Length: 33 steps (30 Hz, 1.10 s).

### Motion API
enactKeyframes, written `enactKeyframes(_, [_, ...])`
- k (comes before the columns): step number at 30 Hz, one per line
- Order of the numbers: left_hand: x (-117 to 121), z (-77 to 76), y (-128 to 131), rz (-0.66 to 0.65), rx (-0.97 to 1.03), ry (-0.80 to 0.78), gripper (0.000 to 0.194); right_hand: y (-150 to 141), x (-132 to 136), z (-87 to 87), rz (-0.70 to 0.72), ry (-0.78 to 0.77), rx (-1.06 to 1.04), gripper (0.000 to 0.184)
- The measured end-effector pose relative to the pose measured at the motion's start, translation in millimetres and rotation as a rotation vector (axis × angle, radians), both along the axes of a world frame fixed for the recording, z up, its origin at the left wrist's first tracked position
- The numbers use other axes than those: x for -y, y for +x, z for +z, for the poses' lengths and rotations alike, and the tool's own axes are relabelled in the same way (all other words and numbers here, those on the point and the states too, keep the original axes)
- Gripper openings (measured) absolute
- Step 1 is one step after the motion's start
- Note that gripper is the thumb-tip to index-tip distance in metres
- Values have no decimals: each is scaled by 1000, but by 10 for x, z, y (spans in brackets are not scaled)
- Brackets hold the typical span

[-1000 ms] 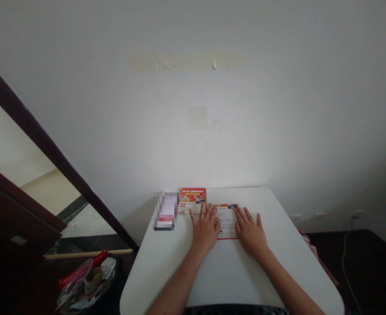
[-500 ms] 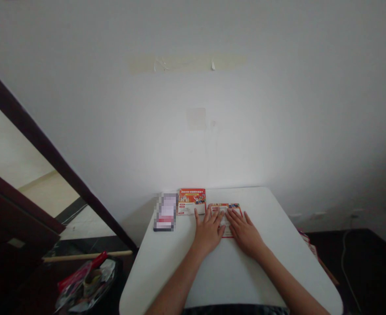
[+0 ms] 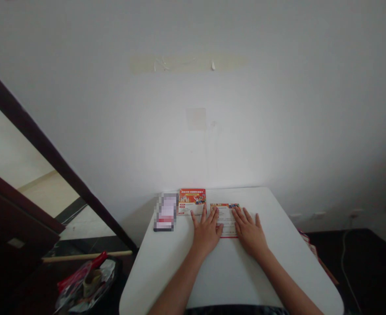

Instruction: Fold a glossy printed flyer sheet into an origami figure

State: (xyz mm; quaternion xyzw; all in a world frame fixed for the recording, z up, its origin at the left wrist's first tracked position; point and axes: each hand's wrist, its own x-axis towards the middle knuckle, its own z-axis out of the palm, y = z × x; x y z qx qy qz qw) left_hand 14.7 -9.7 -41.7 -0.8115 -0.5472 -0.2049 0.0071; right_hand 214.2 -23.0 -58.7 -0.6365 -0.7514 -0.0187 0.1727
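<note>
A printed flyer (image 3: 227,222) with a colourful top strip and a red lower edge lies flat on the white table (image 3: 232,275). My left hand (image 3: 206,228) is spread over its left edge, fingers stretched out. On its right edge rests my right hand (image 3: 249,228), palm down with fingers extended. Parts of both side edges are hidden under the hands. Just beyond my left hand lies a second flyer (image 3: 192,202), orange and white with a castle picture. A phone (image 3: 166,213) with a blurred screen sits left of that one.
The wall (image 3: 193,157) stands right behind the table. On the floor at the lower left are a bin (image 3: 88,284) with a plastic bag and rubbish in it, and a wooden stick (image 3: 88,257). A cable (image 3: 344,258) hangs at the right.
My hands have moved apart, the left slightly leftward and the right slightly rightward. More of the flyer's middle shows between them. The second flyer and the phone stay put.
</note>
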Motion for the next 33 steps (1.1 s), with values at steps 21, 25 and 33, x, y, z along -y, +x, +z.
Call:
enactKeyframes(21, [22,213,-356,-203,89,-175,63,278,17,188,272,-139,-201,66])
enactKeyframes(25, [37,235,-330,-184,96,-161,57,278,35,215,280,-124,-187,63])
enactKeyframes(33, [31,239,-314,-141,179,-135,30,333,-53,81,282,-70,-361,32])
